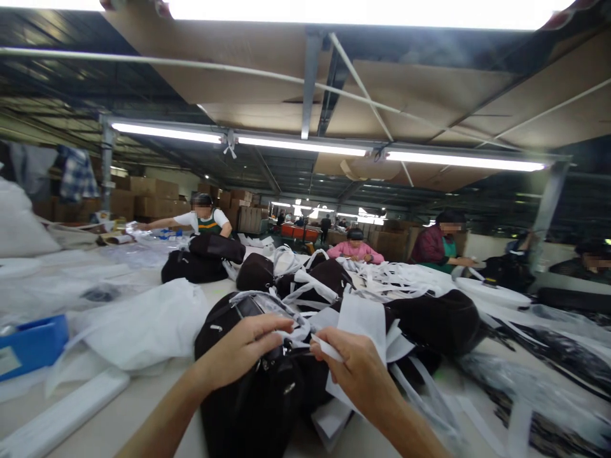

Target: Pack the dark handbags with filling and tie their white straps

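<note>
A black backpack (248, 407) lies on the table right in front of me, with metal zipper pulls on its surface. My left hand (251, 346) reaches over it, fingers and thumb closing at a strap wrapped in white material (300, 332); the exact grip is partly hidden. My right hand (356, 366) is closed, pinching a narrow white strip (328, 348) between thumb and fingers, a short way right of the left fingertips. Behind and beneath the right hand are white sheets (360, 318) of thin material.
More black bags (432, 318) and a heap of white strips (405, 280) cover the table beyond. At left are white fabric (147, 324), a blue bin (33, 346) and a white roll (67, 413). Clear plastic (539, 388) lies right. Several people (356, 248) work across the table.
</note>
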### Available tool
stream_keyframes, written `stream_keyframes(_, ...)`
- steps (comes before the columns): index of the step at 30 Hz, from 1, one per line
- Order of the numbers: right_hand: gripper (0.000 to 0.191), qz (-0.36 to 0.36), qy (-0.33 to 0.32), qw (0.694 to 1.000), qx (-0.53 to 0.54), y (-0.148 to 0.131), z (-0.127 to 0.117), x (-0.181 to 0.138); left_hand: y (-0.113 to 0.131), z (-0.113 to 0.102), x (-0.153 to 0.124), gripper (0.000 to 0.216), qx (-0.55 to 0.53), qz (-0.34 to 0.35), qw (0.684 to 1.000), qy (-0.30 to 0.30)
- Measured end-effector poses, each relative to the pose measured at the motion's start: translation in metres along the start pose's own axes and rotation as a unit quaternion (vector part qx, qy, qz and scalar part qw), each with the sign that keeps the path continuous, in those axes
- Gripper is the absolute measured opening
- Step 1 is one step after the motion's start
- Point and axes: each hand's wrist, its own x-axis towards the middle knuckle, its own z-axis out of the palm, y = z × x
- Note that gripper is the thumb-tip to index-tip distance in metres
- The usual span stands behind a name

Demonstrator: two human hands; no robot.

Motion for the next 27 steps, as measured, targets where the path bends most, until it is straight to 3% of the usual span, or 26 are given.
stream_keyframes(4,0.02,-0.033,-0.004,0.998,-0.052,-0.004,-0.001,0.012,0.005,0.017,0.008,0.04,-0.052,0.049,0.994,-0.085)
stream_keyframes(12,0.024,-0.007,-0.028,0.999,-0.039,-0.008,-0.008,0.021,-0.018,0.015,0.018,0.03,-0.16,-0.012,0.983,-0.09)
stream_keyframes(17,0.021,-0.001,-0.027,0.999,-0.037,-0.008,-0.006,0.023,-0.006,0.03,0.02,0.025,-0.152,-0.02,0.988,-0.033)
stream_keyframes(20,0.029,0.026,-0.031,0.999,-0.009,-0.009,-0.006,0.022,-0.006,0.044,0.021,0.023,-0.171,-0.026,0.985,0.012)
stream_keyframes(25,0.027,0.109,-0.1,0.976,0.162,-0.003,-0.015,0.008,-0.01,0.056,0.021,0.023,-0.191,-0.051,0.979,0.044)
stream_keyframes(27,0.041,0.128,-0.12,0.956,0.234,0.002,-0.021,0.001,-0.009,0.058,0.02,0.022,-0.164,-0.055,0.984,0.052)
